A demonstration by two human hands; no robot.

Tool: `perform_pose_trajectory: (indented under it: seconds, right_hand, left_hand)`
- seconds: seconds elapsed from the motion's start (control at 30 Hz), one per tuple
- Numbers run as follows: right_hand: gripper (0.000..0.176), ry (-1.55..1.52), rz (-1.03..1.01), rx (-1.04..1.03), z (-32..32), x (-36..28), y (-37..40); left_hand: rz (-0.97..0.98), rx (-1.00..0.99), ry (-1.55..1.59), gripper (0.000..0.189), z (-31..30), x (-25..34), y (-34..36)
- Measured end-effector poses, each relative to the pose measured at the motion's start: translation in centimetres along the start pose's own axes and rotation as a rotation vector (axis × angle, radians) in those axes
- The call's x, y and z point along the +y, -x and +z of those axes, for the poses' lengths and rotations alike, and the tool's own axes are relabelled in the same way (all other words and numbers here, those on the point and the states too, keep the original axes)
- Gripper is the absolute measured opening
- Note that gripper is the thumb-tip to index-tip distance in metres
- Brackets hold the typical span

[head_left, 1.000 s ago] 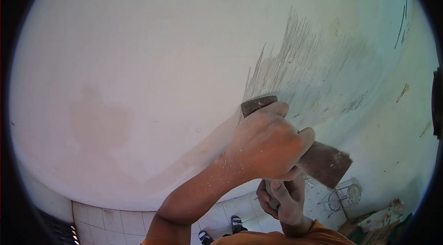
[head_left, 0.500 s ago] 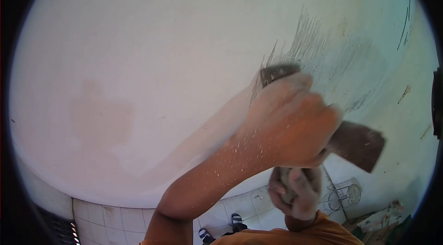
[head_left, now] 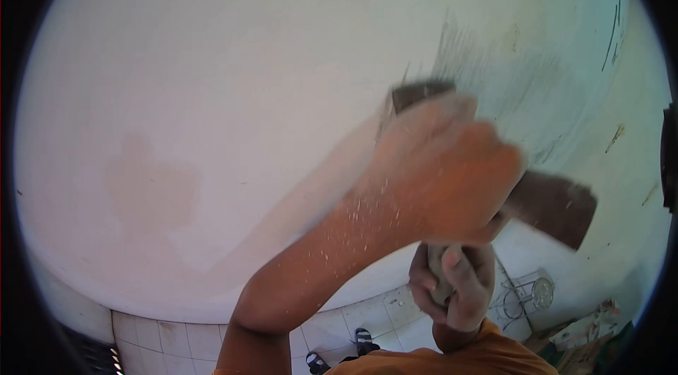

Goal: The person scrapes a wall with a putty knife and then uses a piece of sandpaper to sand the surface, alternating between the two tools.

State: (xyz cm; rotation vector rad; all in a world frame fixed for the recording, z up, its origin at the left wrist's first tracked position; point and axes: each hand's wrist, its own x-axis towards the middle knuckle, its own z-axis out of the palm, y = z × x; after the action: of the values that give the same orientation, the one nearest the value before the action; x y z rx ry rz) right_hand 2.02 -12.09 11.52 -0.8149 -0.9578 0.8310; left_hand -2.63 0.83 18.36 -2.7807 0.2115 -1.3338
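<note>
My left hand (head_left: pixel 445 170), blurred and dusted with white powder, presses a dark brown strip of sandpaper (head_left: pixel 554 207) against the pale wall (head_left: pixel 233 92). One end of the strip sticks out above the knuckles, the other to the lower right; its middle is hidden under the palm. Around and above this hand the wall carries dark streaky scratches (head_left: pixel 487 68). Lower down, close to my body, my right hand (head_left: pixel 462 290) is closed around a greyish lump (head_left: pixel 441 276), partly covered by the fingers and thumb. Its kind cannot be made out.
Below is a white tiled floor (head_left: pixel 169 340) with my feet in striped sandals (head_left: pixel 364 336). A round metal frame (head_left: pixel 540 294) stands at the lower right, beside a pile of cardboard and wrappers (head_left: pixel 586 332). A dark grille-like object (head_left: pixel 88 347) shows at the lower left.
My left hand and the sandpaper have shifted slightly up in view, still on the wall. My right hand keeps its grip on the lump. The whole view has moved a little.
</note>
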Motion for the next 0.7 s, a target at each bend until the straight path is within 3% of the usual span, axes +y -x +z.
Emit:
perform_pose_trajectory:
  seconds: [0.13,0.23,0.27,0.37,0.4,0.53,0.63,0.7]
  right_hand:
    - [0.029,-0.021,0.015,0.095,-0.3,1.9,1.5]
    - [0.028,-0.035,0.010,0.083,-0.4,2.5,1.3]
    - [0.028,-0.041,-0.015,0.034,-0.5,1.6,0.8]
    - [0.030,-0.053,-0.007,0.043,-0.2,-0.2,0.1]
    - [0.030,-0.050,0.017,0.056,-0.2,0.4,0.5]
    - [0.028,-0.032,0.015,0.018,-0.3,1.5,0.9]
    - [0.027,-0.034,-0.012,-0.032,0.0,0.3,0.4]
    - [0.027,-0.014,-0.037,-0.070,-0.3,0.2,-0.1]
  left_hand:
    - [-0.025,0.005,0.098,0.027,0.7,0.2,0.8]
    - [-0.120,-0.444,0.105,0.028,-0.7,0.7,0.1]
    - [-0.028,-0.227,0.056,0.026,-0.7,0.2,-0.1]
    - [-0.039,-0.149,0.039,0.024,-1.5,0.0,-2.3]
    - [0.030,0.087,0.043,0.024,-0.1,-0.2,-1.1]
    - [-0.006,-0.225,-0.021,0.024,-0.2,0.1,0.3]
    - [0.004,-0.022,-0.002,0.024,-1.8,-0.2,-1.8]
    - [-0.028,-0.067,0.021,0.025,-1.3,-0.2,-1.5]
